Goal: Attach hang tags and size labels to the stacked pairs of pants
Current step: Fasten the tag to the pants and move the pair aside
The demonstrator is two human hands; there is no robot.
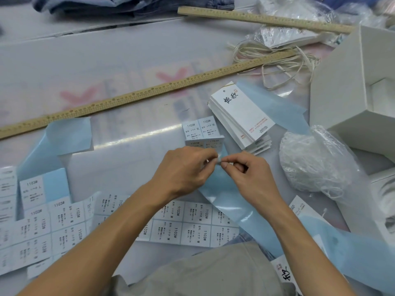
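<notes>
Both forearms reach toward 12 o'clock, left hand [183, 167] and right hand [245, 174] pinching an XL size-label strip [201, 133] to peel one, hang tags [243, 116] stacked at 1 o'clock within reach

Bright, even overhead light; soft glare streaks across the glossy surface [132, 133]; faint shadows; wide-angle bending and blur toward edges.

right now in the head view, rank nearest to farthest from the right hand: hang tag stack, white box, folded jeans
From the right hand:
1. hang tag stack, just beyond the hand, centre.
2. white box, far right.
3. folded jeans, top edge, left of centre.
</notes>
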